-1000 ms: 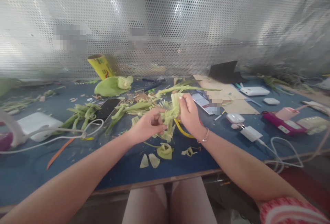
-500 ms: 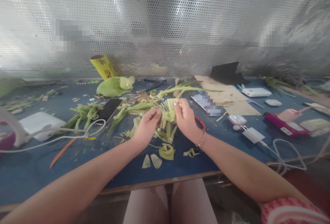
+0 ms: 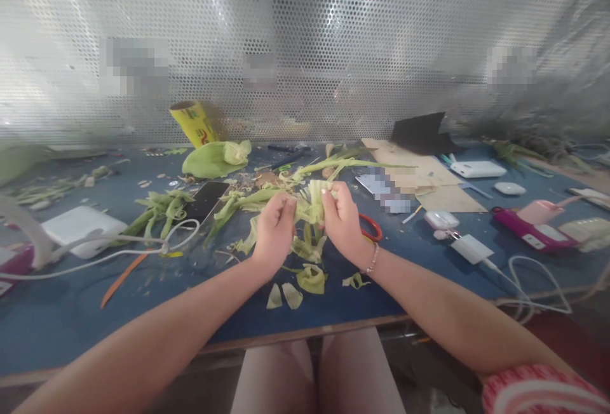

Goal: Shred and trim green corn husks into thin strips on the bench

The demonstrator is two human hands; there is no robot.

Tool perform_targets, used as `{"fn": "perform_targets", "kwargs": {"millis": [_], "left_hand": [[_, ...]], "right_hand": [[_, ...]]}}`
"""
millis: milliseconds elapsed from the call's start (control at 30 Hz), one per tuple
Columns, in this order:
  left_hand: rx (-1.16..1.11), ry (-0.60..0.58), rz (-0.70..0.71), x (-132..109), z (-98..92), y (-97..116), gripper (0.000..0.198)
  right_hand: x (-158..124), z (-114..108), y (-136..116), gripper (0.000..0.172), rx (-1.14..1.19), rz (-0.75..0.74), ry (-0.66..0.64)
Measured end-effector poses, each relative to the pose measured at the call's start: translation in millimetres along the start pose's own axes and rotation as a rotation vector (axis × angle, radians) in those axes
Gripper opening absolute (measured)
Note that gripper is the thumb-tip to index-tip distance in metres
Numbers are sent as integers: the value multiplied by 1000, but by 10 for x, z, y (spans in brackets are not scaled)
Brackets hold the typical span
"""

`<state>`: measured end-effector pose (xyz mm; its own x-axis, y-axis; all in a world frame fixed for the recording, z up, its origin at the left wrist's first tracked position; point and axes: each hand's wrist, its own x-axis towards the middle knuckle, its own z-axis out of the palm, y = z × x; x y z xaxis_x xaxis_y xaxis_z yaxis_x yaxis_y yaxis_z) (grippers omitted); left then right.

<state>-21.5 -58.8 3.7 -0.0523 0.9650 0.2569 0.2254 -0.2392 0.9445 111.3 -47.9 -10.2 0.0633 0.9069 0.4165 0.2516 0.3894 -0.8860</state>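
A folded, ribbed piece of pale green corn husk (image 3: 315, 203) is stretched between my hands just above the table. My left hand (image 3: 275, 231) pinches its left end between thumb and fingers. On the other side, my right hand (image 3: 342, 218) grips the upper right part, thumb on top. Beneath them lie a curled husk scrap (image 3: 311, 279) and two small cut pieces (image 3: 291, 296). A red loop (image 3: 372, 228), like a scissor handle, shows beside my right wrist; the rest is hidden.
Behind are a large green husk (image 3: 214, 159) and a yellow tube (image 3: 194, 123) against a perforated metal screen (image 3: 305, 39). A black phone (image 3: 210, 199) and white cable (image 3: 143, 251) lie left. Cardboard (image 3: 450, 199), a charger (image 3: 471, 249) and a purple device (image 3: 528, 233) lie right.
My left hand has turned more upright and its fingers have closed further around the husk's left end. My right hand keeps its grip. The whole view has shifted slightly.
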Motion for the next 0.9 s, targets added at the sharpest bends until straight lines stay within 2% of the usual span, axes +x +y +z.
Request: {"fn": "perform_targets", "kwargs": {"millis": [133, 400, 633, 767, 900], "left_hand": [[-33, 28, -17, -6, 9, -15, 23], [-24, 70, -39, 15, 8, -35, 22], [-7, -3, -31, 41, -60, -27, 25], [36, 23, 11, 58, -82, -29, 25], [59, 47, 39, 109, -116, -60, 25]], "right_hand": [[48, 8, 25, 19, 69, 41, 59], [49, -29, -7, 17, 62, 58, 73], [57, -78, 34, 17, 77, 21, -121], [65, -84, 65, 19, 124, 14, -198], [65, -110, 79, 27, 145, -78, -319]]}}
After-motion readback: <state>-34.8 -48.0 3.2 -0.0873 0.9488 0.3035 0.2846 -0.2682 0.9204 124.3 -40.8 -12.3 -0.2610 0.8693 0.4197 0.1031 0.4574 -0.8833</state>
